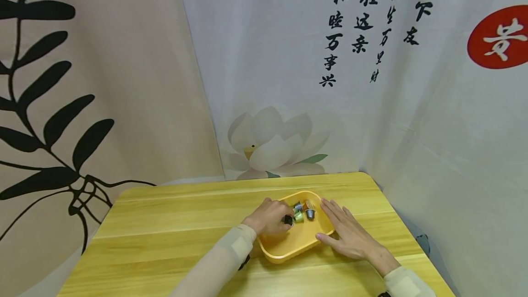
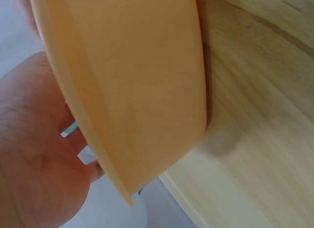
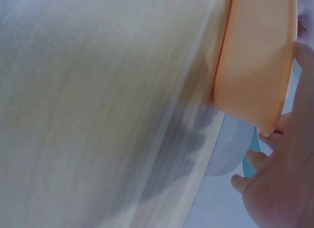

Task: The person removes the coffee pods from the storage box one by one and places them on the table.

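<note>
Shallow yellow plastic tray (image 1: 288, 246) sitting on the pale wooden counter (image 1: 165, 233), long axis slanting from near-left to far-right toward the counter's right edge. Left hand (image 1: 269, 217) curled over the tray's left rim, grip pinching a small dark metal capsule (image 1: 287, 220). Beside it, inside the tray's far end: a green capsule (image 1: 299, 217), a blue-grey capsule (image 1: 310, 214), more behind. Right hand (image 1: 345, 233) flat against the tray's right wall, fingers straight, grip apart, clamping nothing. Broad bare counter left of the tray; narrower strip to the right, printed cloth backdrop (image 1: 371, 104) just beyond.
</note>
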Tool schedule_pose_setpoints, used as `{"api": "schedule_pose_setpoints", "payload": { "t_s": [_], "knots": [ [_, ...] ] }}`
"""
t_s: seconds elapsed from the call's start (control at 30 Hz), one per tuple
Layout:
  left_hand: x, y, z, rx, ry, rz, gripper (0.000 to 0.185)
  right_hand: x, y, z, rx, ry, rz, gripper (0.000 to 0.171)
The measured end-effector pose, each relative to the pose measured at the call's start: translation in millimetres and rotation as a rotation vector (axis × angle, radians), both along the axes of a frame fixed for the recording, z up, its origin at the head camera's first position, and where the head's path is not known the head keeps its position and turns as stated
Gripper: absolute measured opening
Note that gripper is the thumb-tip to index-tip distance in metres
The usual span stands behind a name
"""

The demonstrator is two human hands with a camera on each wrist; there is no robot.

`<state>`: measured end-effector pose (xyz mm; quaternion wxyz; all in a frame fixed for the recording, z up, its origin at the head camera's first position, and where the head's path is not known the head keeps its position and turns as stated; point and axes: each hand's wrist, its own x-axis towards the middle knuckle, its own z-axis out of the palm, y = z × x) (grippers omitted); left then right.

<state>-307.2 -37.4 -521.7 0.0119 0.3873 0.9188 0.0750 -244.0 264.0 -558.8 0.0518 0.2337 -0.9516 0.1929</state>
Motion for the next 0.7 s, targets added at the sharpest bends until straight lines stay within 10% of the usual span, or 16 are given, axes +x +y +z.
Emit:
{"api": "schedule_pose_setpoints", "payload": {
  "t_s": [0.7],
  "knots": [
    [-5.1,2.9,1.3,-0.012,-0.049,-0.003,0.025,0.6,-1.0,0.0,-0.013,-0.003,0.004,0.096]
  ]
}}
